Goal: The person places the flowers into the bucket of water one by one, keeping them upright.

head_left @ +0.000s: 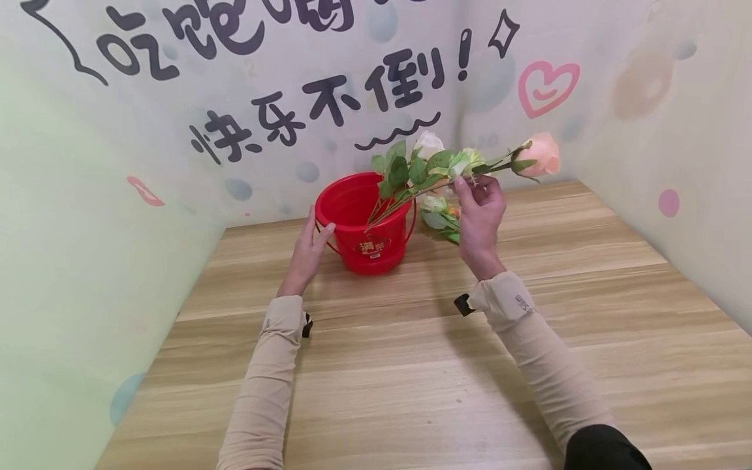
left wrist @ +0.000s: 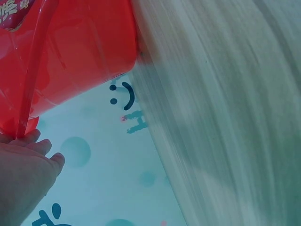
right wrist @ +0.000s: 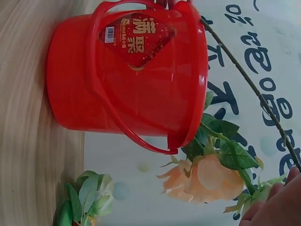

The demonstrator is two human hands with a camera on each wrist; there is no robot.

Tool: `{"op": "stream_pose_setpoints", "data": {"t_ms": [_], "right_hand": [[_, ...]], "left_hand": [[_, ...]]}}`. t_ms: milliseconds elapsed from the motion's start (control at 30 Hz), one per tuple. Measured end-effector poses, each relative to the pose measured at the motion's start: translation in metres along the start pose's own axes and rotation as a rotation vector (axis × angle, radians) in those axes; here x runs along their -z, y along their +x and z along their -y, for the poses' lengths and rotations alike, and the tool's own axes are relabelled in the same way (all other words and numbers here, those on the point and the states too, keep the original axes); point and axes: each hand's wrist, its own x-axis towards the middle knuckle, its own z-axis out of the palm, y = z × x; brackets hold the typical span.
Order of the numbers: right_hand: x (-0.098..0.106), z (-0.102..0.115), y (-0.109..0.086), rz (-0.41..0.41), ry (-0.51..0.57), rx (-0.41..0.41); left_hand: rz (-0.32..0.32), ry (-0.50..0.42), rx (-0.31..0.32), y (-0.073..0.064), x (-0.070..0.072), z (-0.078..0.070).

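Note:
A red bucket (head_left: 364, 245) stands upright with its label facing me. At its left side my left hand (head_left: 307, 251) holds the rim, the thumb in front; the left wrist view shows those fingers beside the bucket's handle (left wrist: 35, 70). My right hand (head_left: 482, 215) pinches the thin stem (right wrist: 254, 89) of a pink rose (head_left: 539, 155), whose bloom points right while the stem's lower end lies over the bucket's mouth. Leaning out of the bucket's right side are a white rose (head_left: 429, 145), a pale green flower (head_left: 467, 162) and a peach rose (right wrist: 207, 179), partly hidden by my right hand.
Behind the right hand, on the wooden table (head_left: 376, 372), lie more flowers (head_left: 436, 207) with green leaves and orange bits. Printed walls (head_left: 282, 163) close off the table's back and both sides.

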Motion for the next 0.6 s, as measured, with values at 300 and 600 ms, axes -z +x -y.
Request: {"op": "stream_pose_setpoints", "data": {"t_ms": [300,600], "right_hand": [[-0.004,-0.007,0.0,-0.037,0.011,0.01],[-0.004,-0.017,0.0,-0.023,-0.043,0.027]], "left_hand": [[0.002,-0.005,0.001,0.001,-0.001,0.001],[0.001,0.003,0.001,0.002,0.0,0.001]]}}
